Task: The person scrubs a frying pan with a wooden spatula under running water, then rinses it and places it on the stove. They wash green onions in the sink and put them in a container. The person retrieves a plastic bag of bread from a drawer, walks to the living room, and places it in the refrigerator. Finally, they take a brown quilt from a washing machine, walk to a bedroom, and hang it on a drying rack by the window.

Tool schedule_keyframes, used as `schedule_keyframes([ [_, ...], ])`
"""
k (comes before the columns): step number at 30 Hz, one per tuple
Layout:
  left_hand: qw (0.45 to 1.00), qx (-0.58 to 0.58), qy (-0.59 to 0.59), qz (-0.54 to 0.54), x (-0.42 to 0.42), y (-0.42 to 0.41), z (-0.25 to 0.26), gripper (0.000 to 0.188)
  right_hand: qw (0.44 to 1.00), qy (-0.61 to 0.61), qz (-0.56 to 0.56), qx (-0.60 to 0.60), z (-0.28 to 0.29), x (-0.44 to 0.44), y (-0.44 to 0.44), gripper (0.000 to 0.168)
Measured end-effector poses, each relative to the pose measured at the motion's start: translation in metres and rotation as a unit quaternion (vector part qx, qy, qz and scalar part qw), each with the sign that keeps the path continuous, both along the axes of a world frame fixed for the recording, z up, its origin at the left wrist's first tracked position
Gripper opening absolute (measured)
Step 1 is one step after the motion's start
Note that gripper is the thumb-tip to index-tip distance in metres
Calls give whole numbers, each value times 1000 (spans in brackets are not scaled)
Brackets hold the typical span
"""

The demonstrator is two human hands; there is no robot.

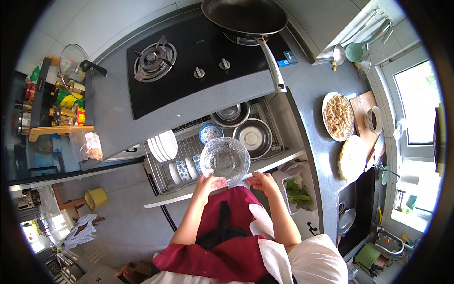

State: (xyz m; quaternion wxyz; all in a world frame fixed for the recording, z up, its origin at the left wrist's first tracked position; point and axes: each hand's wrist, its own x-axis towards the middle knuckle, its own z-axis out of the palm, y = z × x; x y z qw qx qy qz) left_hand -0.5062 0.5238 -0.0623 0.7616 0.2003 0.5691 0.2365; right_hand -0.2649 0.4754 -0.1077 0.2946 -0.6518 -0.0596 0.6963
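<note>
A clear textured glass bowl (225, 158) is tilted towards me over the front of an open dish drawer. My left hand (210, 184) grips its near left rim, thumb across the edge. At the drawer's front panel (283, 155), my right hand (263, 183) rests with curled fingers on the top edge, just right of the bowl. Behind the bowl, the wire rack holds steel basins (252, 137), a blue patterned bowl (210, 133), upright white plates (163, 146) and several blue-and-white bowls (182, 171).
Above the drawer is a gas hob (191, 53) with a frying pan (244, 16), its handle jutting over the counter edge. To the right stand a plate of sliced food (338, 116), a cutting board (365, 106) and a sink (358, 227). A seasoning rack (60, 129) is left.
</note>
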Motion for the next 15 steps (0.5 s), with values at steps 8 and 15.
schedule_keyframes([
  [8,1000,-10,6,11,13,9,-6,47,962,-132,171,167,69,-13,49,46],
  [15,995,-29,-44,80,21,22,-13,78,962,-164,138,168,10,-30,86,38],
])
